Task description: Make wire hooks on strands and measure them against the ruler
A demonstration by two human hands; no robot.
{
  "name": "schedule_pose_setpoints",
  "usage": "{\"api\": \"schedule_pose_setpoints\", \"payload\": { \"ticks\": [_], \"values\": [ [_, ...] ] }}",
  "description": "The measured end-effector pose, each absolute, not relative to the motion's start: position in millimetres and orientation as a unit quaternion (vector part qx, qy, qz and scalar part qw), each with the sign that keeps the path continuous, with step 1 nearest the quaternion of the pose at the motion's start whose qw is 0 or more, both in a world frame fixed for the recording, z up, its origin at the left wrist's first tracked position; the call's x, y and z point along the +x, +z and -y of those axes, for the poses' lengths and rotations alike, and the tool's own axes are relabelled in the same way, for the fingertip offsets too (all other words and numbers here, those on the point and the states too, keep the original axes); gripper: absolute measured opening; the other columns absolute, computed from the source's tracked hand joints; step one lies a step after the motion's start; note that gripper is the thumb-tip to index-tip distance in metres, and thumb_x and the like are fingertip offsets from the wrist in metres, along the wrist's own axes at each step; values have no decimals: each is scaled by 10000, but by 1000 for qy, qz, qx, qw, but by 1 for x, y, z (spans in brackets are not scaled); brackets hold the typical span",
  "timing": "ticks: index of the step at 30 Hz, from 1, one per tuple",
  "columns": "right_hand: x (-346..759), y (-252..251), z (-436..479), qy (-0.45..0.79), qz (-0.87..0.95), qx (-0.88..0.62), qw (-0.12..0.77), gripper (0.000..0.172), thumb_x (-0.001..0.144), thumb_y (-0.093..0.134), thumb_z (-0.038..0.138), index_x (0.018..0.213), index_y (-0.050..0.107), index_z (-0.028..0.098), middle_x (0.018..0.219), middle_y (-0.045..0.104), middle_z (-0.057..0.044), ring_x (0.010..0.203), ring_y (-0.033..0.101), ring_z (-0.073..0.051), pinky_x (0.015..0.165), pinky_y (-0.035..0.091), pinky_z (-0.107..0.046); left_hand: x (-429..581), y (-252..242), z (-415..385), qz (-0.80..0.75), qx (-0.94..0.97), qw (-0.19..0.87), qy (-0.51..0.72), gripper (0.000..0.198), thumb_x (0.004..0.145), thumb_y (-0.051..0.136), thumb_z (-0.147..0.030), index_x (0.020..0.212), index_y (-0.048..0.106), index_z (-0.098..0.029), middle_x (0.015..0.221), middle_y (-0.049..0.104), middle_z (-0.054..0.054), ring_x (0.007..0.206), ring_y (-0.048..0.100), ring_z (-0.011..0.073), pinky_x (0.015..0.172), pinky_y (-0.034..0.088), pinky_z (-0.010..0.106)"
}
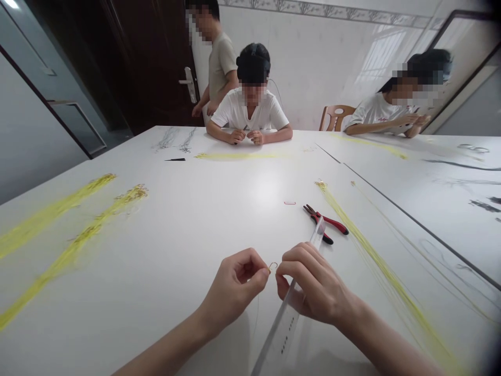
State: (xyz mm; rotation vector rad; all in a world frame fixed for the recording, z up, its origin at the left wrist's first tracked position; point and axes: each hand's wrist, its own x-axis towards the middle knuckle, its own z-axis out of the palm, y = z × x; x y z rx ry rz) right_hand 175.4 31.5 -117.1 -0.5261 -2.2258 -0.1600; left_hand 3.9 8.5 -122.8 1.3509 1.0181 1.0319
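Observation:
My left hand (245, 277) is closed in a pinch on a small gold-coloured hook (273, 265), whose bend sticks out past the fingertips. A thin pale line (257, 313) hangs below that hand. Close to the hook on its right, my right hand (309, 282) has thumb and forefinger pinched together; what lies between them is too small or hidden to make out. A long clear plastic strip with dark print (284, 326) runs beneath the right hand; whether the hand grips it I cannot tell. Beyond it lie red-and-black pliers (326, 222), partly under the strip's far end.
Yellow line bundles with small hooks at their ends lie left (88, 230) and right (364, 245). A small red-edged piece (289, 202) sits near the pliers. Across the white table (219, 198), two people sit working (250, 112), (385, 117); another person stands behind (221, 57).

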Motion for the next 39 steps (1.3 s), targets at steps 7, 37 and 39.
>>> {"api": "schedule_pose_setpoints", "payload": {
  "ticks": [7, 37, 39],
  "values": [
    [175, -118, -30, -73, 883, -215, 411, 160, 755, 536, 29, 883, 538, 126, 714, 524, -40, 653, 456, -134, 565, 396, -269, 5, -123, -8, -421, 564, 555, 443, 190, 816, 548, -227, 644, 501, -160, 599, 461, -35, 585, 388, 100, 549, 307, 235],
    [175, -119, -29, -27, 903, -196, 381, 137, 817, 475, 18, 870, 492, 143, 734, 486, -42, 649, 410, -125, 551, 391, -257, 9, -129, -10, -426, 565, 527, 471, 154, 706, 569, -227, 613, 462, -166, 581, 462, -7, 581, 396, 125, 564, 309, 271],
    [175, -120, -30, -30, 906, -195, 375, 137, 814, 481, 17, 862, 492, 145, 734, 484, -40, 649, 413, -123, 554, 392, -256, 10, -129, -10, -426, 565, 523, 475, 156, 704, 574, -222, 612, 462, -164, 579, 457, -10, 576, 396, 121, 559, 310, 266]
  ]
}}
